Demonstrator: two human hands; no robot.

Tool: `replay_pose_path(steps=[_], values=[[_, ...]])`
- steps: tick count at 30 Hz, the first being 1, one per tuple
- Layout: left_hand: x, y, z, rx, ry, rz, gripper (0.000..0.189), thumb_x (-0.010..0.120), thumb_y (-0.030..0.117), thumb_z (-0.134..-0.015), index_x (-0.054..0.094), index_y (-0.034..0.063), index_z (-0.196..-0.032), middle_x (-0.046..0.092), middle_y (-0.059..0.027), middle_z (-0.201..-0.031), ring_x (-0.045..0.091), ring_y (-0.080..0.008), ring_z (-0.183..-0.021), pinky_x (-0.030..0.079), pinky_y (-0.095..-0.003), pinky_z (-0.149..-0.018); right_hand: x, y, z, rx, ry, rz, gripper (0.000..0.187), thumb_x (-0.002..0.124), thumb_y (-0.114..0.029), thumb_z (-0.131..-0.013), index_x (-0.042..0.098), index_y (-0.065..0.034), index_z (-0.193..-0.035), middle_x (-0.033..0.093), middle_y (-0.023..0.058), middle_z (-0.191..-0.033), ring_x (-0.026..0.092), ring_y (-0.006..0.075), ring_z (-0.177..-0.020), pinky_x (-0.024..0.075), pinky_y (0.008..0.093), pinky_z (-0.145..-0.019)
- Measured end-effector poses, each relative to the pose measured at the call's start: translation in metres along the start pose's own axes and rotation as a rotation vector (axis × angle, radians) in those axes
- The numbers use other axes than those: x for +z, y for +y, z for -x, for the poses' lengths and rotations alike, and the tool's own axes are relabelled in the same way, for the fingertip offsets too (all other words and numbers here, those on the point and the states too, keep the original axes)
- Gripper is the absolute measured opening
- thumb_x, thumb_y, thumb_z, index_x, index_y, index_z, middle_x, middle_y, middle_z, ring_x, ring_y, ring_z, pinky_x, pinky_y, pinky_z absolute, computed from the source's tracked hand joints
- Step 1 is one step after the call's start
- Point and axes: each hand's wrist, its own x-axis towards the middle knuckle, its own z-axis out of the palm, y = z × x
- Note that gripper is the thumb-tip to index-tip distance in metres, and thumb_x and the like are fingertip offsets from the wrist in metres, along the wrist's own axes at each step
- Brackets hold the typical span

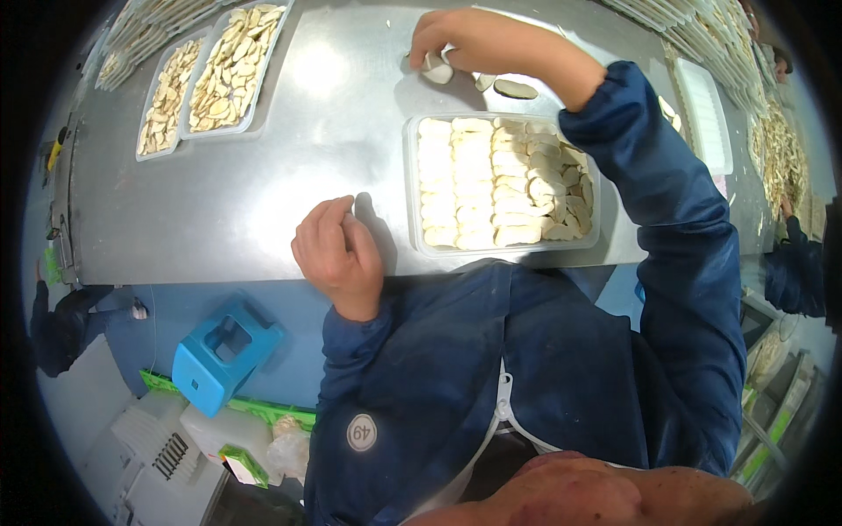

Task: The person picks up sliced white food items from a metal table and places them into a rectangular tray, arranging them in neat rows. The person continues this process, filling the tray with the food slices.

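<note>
My right hand (454, 41) reaches over the metal table, its thumb and fingers around a pale, thin slice (437, 68). A few loose slices lie beside it, one of them a long oval (516, 89). Nearer my body, a clear plastic tray (413, 197) holds overlapping pale slices in columns, with a less even group on its right side. Left of that tray my left hand (337, 253) rests above the table's front edge, fingers curled in, nothing visible in them.
Two trays of loose slices (227, 72) (170, 98) stand at the back left. Stacked trays (707, 33) and an empty white tray (705, 118) are on the right. A blue plastic stool (217, 368) stands below the table. Other people are at both sides.
</note>
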Motion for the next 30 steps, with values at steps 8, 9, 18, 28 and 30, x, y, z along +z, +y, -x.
replay_pose_path(steps=[8, 9, 18, 28, 30], values=[[-0.001, -0.002, 0.002, -0.014, -0.011, -0.015, 0.027, 0.066, -0.006, -0.088, 0.079, 0.0033, -0.109, 0.078, -0.0127, -0.107, 0.071, -0.0315, -0.097, 0.049, -0.0414, -0.086, -0.005, -0.021, 0.026, 0.199, 0.140, 0.184, 0.034, 0.077, -0.029, -0.086, 0.081, -0.0035, -0.108, 0.079, 0.0199, -0.093, 0.076, 0.0412, -0.091, 0.0602, 0.0508, -0.084], [-0.001, -0.003, 0.003, -0.013, -0.010, -0.015, 0.026, 0.066, -0.006, -0.088, 0.079, 0.0032, -0.108, 0.078, -0.0126, -0.107, 0.071, -0.0314, -0.097, 0.049, -0.0414, -0.086, -0.004, -0.027, 0.024, 0.256, 0.082, 0.220, 0.029, 0.080, -0.025, -0.088, 0.081, -0.0042, -0.108, 0.079, 0.0171, -0.102, 0.076, 0.0357, -0.098, 0.0606, 0.0456, -0.084], [0.001, -0.002, 0.001, -0.005, -0.004, -0.015, 0.023, 0.067, -0.005, -0.088, 0.079, 0.0031, -0.106, 0.078, -0.0122, -0.105, 0.071, -0.0319, -0.097, 0.051, -0.0417, -0.085, 0.019, -0.017, 0.009, 0.235, 0.096, 0.387, 0.026, 0.078, -0.032, -0.081, 0.077, -0.0057, -0.082, 0.077, 0.0198, -0.092, 0.076, 0.0418, -0.091, 0.0596, 0.0510, -0.083], [0.001, -0.003, 0.004, 0.007, -0.012, 0.012, 0.021, 0.065, -0.004, -0.091, 0.078, 0.0013, -0.107, 0.077, -0.0144, -0.106, 0.071, -0.0331, -0.097, 0.053, -0.0427, -0.088, -0.013, -0.068, 0.178, -0.002, 0.341, 0.273, 0.028, 0.087, -0.017, -0.086, 0.078, -0.0074, -0.110, 0.078, 0.0092, -0.102, 0.074, 0.0263, -0.098, 0.0540, 0.0394, -0.092], [0.001, -0.003, 0.005, 0.000, -0.012, 0.010, 0.020, 0.065, -0.004, -0.091, 0.078, 0.0014, -0.106, 0.077, -0.0142, -0.107, 0.070, -0.0329, -0.097, 0.054, -0.0425, -0.088, -0.007, -0.081, 0.206, 0.036, 0.352, 0.265, 0.031, 0.088, -0.016, -0.083, 0.076, -0.0076, -0.110, 0.076, 0.0090, -0.100, 0.072, 0.0275, -0.095, 0.0510, 0.0401, -0.092]])
